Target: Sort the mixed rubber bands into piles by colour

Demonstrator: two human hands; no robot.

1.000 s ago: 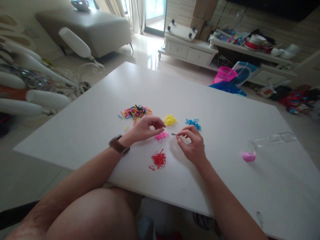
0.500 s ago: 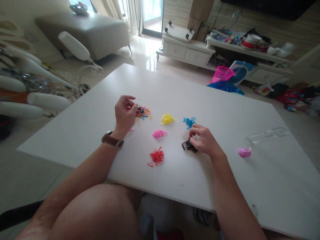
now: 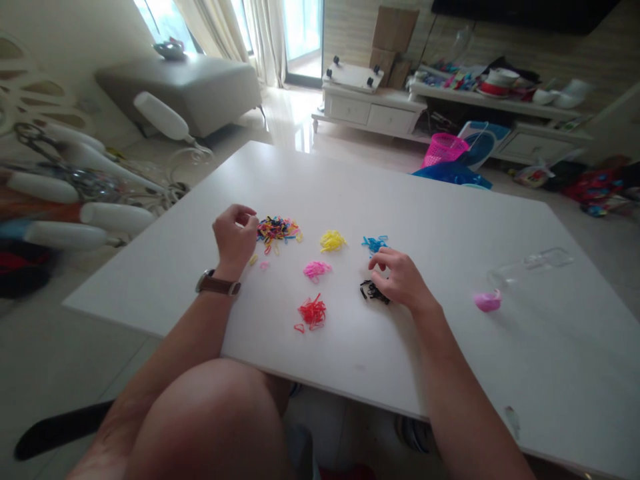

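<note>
Loosely curled, my left hand [image 3: 234,233] is at the left edge of a pile of mixed-colour small rubber bands [image 3: 277,229]. Its thumb and forefinger are slightly apart, and I see nothing held. My right hand [image 3: 400,275] hovers over the black rubber bands [image 3: 373,291], partly covering them, thumb and fingers apart. Just beyond it lie the blue rubber bands [image 3: 374,245]. Separate piles of yellow rubber bands [image 3: 333,241], pink rubber bands [image 3: 317,270] and red rubber bands [image 3: 313,312] are between my hands.
All piles rest on a white table [image 3: 350,193]. On its right are a clear plastic bottle [image 3: 530,265], lying on its side, and a pink object [image 3: 488,301]. A pink basket [image 3: 444,149] stands on the floor behind. White chandelier-like arms [image 3: 117,217] reach in at left.
My left hand has drawn back left from the mixed pile, uncovering more of it. My right hand stays over the black bands, its thumb and fingers wider apart. The view has shifted slightly.
</note>
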